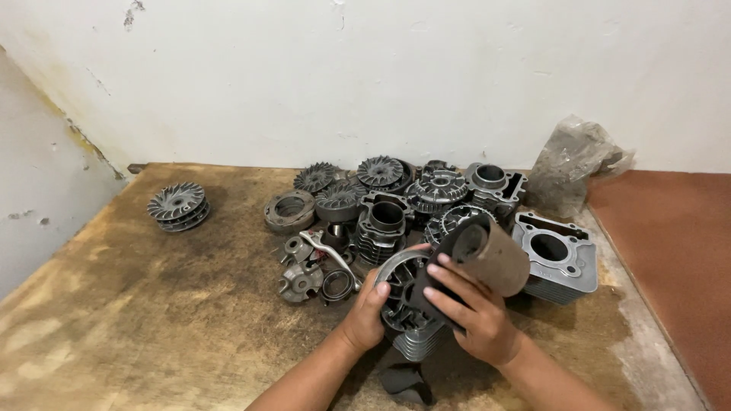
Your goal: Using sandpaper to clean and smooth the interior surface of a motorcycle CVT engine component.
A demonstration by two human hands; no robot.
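My left hand [367, 312] grips the rim of a grey finned engine cylinder [403, 293] lying tilted on the wooden board [152, 304]. My right hand [472, 308] holds a curled sheet of brown sandpaper [491, 255] pressed against the cylinder's upper edge, fingers spread over its dark backing. A dark scrap of the same kind of paper [403, 380] lies between my forearms.
A heap of metal engine parts sits behind: finned cylinders [381, 224], fan-like discs [379, 171], a ring [289, 211], a lever [327, 251], a square cylinder block [556, 255]. Two stacked fan discs [177, 205] lie apart at left. A crumpled plastic bag [571, 160] leans on the wall.
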